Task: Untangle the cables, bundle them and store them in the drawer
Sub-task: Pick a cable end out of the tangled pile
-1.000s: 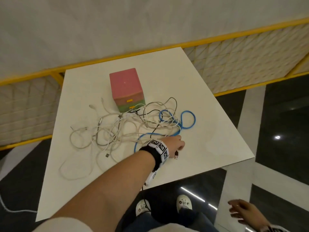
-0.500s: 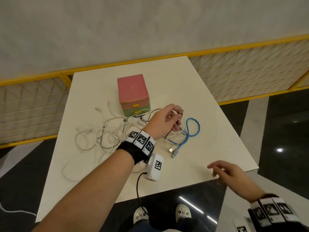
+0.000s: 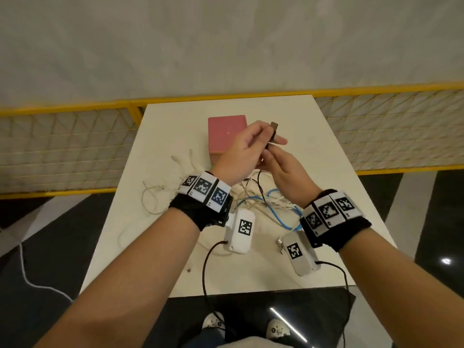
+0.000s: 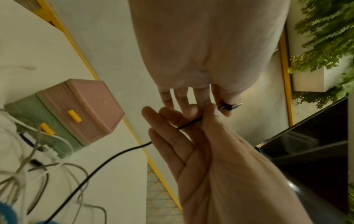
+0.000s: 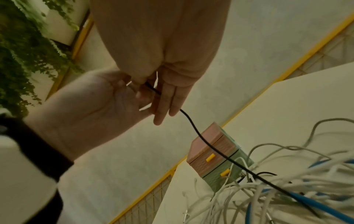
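Note:
Both hands are raised over the white table [image 3: 334,197]. My left hand [image 3: 259,136] pinches the plug end of a thin black cable [image 3: 260,189]; its brown USB plug [image 3: 274,126] sticks up above the fingers. My right hand [image 3: 275,159] pinches the same cable just below. The black cable [image 5: 201,136] hangs down into a tangle of white cables [image 3: 253,197] with a blue cable [image 3: 278,214] in it. The pink and green drawer box [image 3: 226,131] stands behind the tangle, both drawers closed [image 4: 86,109].
A yellow-framed mesh fence [image 3: 62,146] runs behind the table. A loose silver USB plug [image 3: 280,243] lies near the front right. White cable loops [image 3: 150,199] spread to the left edge. A white cord [image 3: 37,282] trails on the dark floor.
My left hand has picked the black cable's plug off the table and lifted it high. My right hand rose from beside the table and took hold of the cable under it.

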`<state>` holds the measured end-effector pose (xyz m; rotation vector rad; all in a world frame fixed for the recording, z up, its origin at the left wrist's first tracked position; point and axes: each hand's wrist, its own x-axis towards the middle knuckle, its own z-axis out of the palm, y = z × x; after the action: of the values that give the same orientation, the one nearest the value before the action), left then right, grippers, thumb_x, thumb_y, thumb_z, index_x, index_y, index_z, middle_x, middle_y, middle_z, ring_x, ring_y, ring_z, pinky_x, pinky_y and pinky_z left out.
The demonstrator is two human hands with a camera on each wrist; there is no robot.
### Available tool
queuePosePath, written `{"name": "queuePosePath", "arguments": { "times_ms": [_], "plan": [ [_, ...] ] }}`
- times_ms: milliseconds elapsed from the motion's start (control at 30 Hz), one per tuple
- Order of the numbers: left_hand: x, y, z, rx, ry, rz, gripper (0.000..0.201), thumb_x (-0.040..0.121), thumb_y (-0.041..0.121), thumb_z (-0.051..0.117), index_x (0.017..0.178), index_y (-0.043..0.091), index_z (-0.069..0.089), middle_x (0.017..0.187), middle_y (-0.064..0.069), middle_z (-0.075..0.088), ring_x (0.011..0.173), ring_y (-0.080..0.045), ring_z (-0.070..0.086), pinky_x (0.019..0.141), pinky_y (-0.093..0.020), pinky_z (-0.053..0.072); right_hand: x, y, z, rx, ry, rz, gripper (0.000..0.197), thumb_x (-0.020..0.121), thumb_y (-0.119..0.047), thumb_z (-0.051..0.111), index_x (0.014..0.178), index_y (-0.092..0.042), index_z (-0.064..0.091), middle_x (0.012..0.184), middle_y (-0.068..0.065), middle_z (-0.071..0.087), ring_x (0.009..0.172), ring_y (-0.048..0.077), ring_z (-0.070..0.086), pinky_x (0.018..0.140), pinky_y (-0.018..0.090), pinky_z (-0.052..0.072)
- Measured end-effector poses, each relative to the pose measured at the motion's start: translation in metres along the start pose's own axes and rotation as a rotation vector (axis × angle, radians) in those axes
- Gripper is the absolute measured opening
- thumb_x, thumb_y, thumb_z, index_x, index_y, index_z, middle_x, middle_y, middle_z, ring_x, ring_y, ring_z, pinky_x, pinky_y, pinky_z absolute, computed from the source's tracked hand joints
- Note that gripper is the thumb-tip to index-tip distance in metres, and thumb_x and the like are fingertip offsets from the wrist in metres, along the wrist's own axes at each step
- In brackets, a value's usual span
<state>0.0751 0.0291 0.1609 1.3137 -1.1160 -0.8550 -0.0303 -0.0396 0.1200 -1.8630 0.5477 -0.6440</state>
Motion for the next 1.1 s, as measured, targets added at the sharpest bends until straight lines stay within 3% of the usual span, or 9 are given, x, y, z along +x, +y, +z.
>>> {"name": "queuePosePath", "arguments": {
  "times_ms": [133,300,400,500,567,667,800,967,1100],
  "plan": [
    [0.009,0.02,-0.009,-0.132,0.139,0.126,0.021,0.107,0.014,0.031,0.091,0.01,0.045,0.064,-0.004,0.046,0.076,-0.038,0.056,0.063,-0.023,0.054,0.006,0.003,0.007,0.132,-0.027,-0.07,0.028,0.103,-0.01,0.027,0.096,-0.015,0.053,0.086,0.022,0.052,0.09,0.038,0.059,0.092,0.049,0.051],
    [0.016,0.052,-0.031,-0.21,0.239,0.27,0.022,0.107,0.015,0.03,0.089,0.013,0.044,0.058,0.006,0.03,0.049,-0.007,0.027,0.049,-0.021,0.03,0.007,0.025,0.014,0.199,-0.133,-0.008,0.032,0.104,-0.007,0.021,0.079,-0.012,0.041,0.085,0.016,0.052,0.085,0.025,0.063,0.086,0.029,0.053],
    [0.013,0.067,-0.045,-0.246,0.271,0.3,0.022,0.105,0.019,0.033,0.088,0.014,0.047,0.057,0.009,0.029,0.05,-0.008,0.02,0.049,-0.023,0.019,0.004,0.037,0.017,0.147,-0.161,0.048,0.031,0.104,-0.01,0.025,0.077,-0.011,0.04,0.083,0.009,0.058,0.081,0.013,0.068,0.094,0.042,0.051],
    [-0.002,0.077,-0.043,-0.161,0.268,0.325,0.011,0.099,0.012,0.051,0.089,0.011,0.048,0.063,0.01,0.039,0.048,-0.003,0.031,0.049,-0.016,0.03,0.01,0.039,0.019,0.128,-0.167,0.061,0.032,0.104,-0.013,0.028,0.075,-0.013,0.041,0.085,0.01,0.061,0.086,0.024,0.07,0.095,0.046,0.048],
    [-0.006,0.072,-0.04,0.033,0.213,0.326,0.012,0.092,0.004,0.063,0.094,0.004,0.051,0.074,0.002,0.055,0.054,-0.001,0.051,0.06,-0.012,0.043,0.017,0.033,0.017,0.084,-0.153,0.046,0.031,0.104,-0.014,0.031,0.075,-0.011,0.043,0.082,0.007,0.061,0.085,0.024,0.071,0.091,0.04,0.049],
    [-0.003,0.049,-0.044,0.632,0.009,0.092,0.026,0.09,0.03,0.065,0.111,0.015,0.063,0.104,-0.008,0.072,0.094,-0.021,0.069,0.087,-0.03,0.053,0.025,0.02,0.009,-0.003,-0.11,-0.028,0.029,0.102,-0.01,0.035,0.078,0.0,0.047,0.074,0.009,0.055,0.069,0.006,0.063,0.075,0.023,0.049],
    [-0.004,0.018,-0.05,1.028,-0.09,-0.149,0.033,0.101,0.039,0.044,0.094,0.013,0.064,0.082,-0.004,0.064,0.078,-0.025,0.061,0.063,-0.032,0.042,0.035,0.0,-0.003,-0.238,-0.072,-0.116,0.031,0.101,-0.017,0.04,0.083,0.005,0.052,0.074,0.021,0.057,0.067,0.024,0.05,0.068,0.035,0.042],
    [-0.002,0.031,-0.059,0.888,0.078,0.005,0.035,0.102,0.035,0.045,0.074,0.015,0.051,0.059,0.007,0.044,0.052,-0.004,0.04,0.052,-0.024,0.029,0.037,0.003,0.003,-0.02,-0.149,-0.132,0.029,0.103,-0.014,0.031,0.084,0.0,0.049,0.073,0.004,0.052,0.074,0.01,0.061,0.082,0.036,0.049],
    [0.01,0.054,-0.08,0.606,0.441,0.161,0.037,0.102,0.037,0.042,0.067,0.025,0.047,0.063,0.008,0.048,0.054,0.003,0.043,0.055,-0.017,0.032,0.028,0.031,0.014,0.082,-0.201,0.013,0.032,0.104,-0.012,0.026,0.078,-0.009,0.043,0.069,0.008,0.046,0.088,0.036,0.066,0.079,0.021,0.051]
  ]
}}
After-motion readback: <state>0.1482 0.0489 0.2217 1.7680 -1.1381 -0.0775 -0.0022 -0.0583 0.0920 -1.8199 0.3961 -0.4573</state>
